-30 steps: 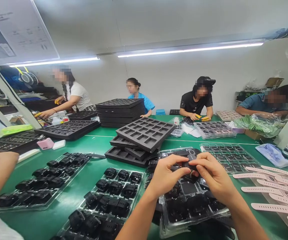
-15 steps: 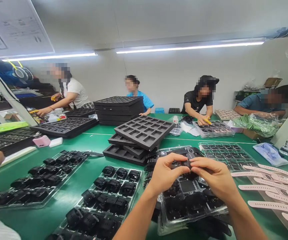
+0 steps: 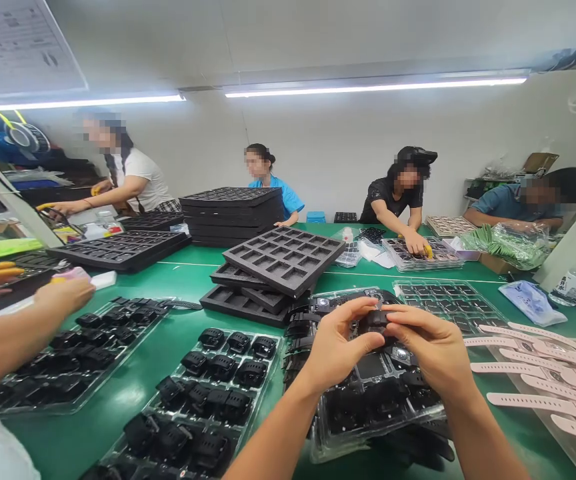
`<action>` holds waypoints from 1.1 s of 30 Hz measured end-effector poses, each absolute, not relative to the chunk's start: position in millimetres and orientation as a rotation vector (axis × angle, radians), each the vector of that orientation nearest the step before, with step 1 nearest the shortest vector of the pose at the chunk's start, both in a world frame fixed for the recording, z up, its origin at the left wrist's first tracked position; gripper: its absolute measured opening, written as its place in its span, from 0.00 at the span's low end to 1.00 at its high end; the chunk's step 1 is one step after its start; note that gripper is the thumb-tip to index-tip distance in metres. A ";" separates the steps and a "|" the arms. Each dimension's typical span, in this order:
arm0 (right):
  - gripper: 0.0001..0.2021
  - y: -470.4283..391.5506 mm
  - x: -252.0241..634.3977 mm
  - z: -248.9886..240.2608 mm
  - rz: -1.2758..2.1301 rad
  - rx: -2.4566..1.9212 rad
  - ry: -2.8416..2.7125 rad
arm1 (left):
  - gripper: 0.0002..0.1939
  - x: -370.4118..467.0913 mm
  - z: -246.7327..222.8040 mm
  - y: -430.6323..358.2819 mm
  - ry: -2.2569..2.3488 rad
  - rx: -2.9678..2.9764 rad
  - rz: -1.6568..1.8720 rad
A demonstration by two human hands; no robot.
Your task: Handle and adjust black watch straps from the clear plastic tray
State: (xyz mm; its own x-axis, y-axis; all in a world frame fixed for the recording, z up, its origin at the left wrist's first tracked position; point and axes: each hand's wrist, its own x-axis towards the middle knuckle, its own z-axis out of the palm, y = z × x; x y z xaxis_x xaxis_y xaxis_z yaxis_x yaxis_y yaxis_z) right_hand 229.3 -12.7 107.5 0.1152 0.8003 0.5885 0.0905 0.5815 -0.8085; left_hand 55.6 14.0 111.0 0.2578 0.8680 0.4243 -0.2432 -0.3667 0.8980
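Note:
Between my two hands, over a clear plastic tray, is a black smartwatch. My left hand pinches it from the left with thumb and fingers. From the right my right hand grips it, its thumb and fingers closed at the strap. My fingers cover part of the watch. Below them the tray carries several black watches, and some black straps stick out past its edges. Another tray of black watches, their straps curled closed, lies left of my left hand.
Black foam trays are piled ahead. Pink watches lie at right, near a water bottle. A neighbour's arm reaches over a watch tray at left. Several co-workers sit or stand across the green table.
The black watch has turned in my fingers and its strap looks more curled. At left, the neighbour's arm has come further in over the table. The view has shifted slightly.

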 end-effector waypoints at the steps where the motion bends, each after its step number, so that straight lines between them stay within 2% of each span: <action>1: 0.05 -12.4 229.4 107.0 0.643 -0.831 -1.357 | 0.21 55.8 111.0 14.0 0.614 1.467 1.332; 6: 0.02 -10.9 232.7 107.6 0.617 -0.874 -1.439 | 0.12 51.7 110.4 15.5 0.723 1.535 1.379; 14: 0.06 -9.8 226.0 108.1 0.606 -0.937 -1.350 | 0.13 48.6 110.7 15.8 0.784 1.630 1.381; 19: 0.11 -6.4 231.5 106.5 0.880 -0.938 -1.229 | 0.13 46.6 111.8 13.7 0.613 1.773 1.306; 24: 0.15 -7.1 230.4 107.0 1.026 -0.904 -1.218 | 0.06 45.1 111.9 19.2 0.525 2.071 1.568; 29: 0.17 -12.3 221.1 111.0 1.047 -0.928 -1.263 | 0.16 45.6 109.1 22.1 0.526 2.575 1.869; 33: 0.15 -14.3 216.2 116.1 0.935 -1.022 -1.346 | 0.16 50.8 104.5 19.8 0.611 2.842 1.876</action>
State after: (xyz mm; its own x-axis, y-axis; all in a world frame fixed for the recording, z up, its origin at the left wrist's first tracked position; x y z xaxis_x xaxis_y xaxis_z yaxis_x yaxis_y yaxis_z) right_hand 216.2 -14.3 116.1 0.0262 0.9518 0.3055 0.0460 0.3042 -0.9515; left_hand 50.8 19.8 104.5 0.3661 0.1131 0.9237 0.4525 -0.8890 -0.0705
